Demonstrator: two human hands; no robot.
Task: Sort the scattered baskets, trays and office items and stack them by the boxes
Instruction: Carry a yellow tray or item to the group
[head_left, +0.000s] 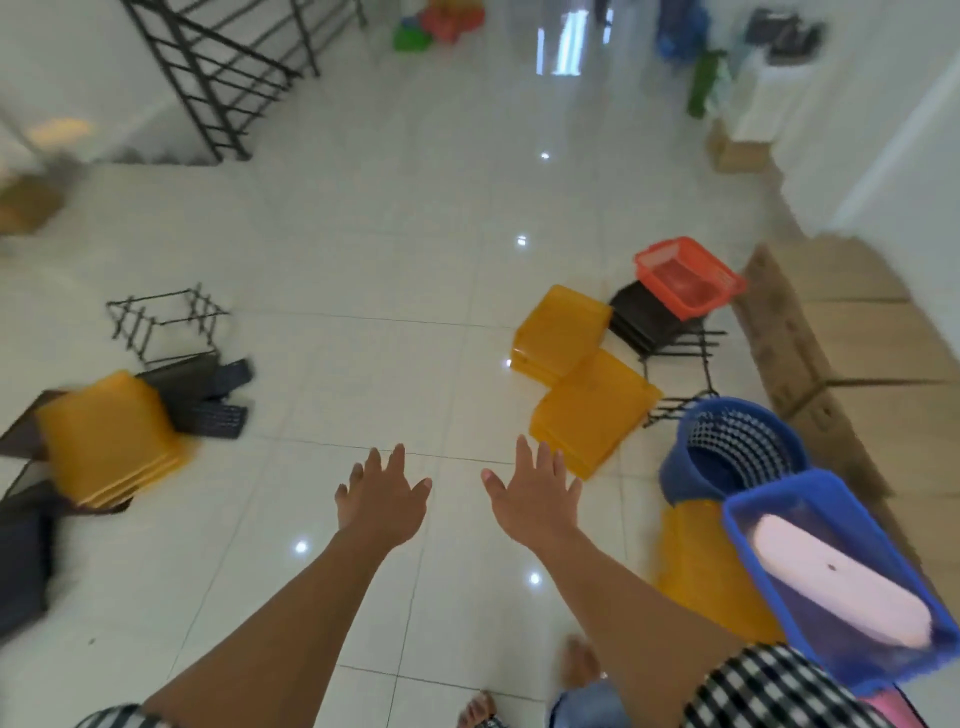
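Left hand (382, 493) and right hand (532, 493) spread empty above open floor (363, 364) beside yellow trays (592, 410).

Glossy white tile floor (395, 249) (ceiling-light glints); black railing (218, 78), perhaps stairs.

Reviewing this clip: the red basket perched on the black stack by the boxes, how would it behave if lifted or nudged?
The red basket looks like thin slotted plastic, so it is probably light and fairly stiff to lift. It sits tilted on the black stack, so a nudge may well slide or tip it off.
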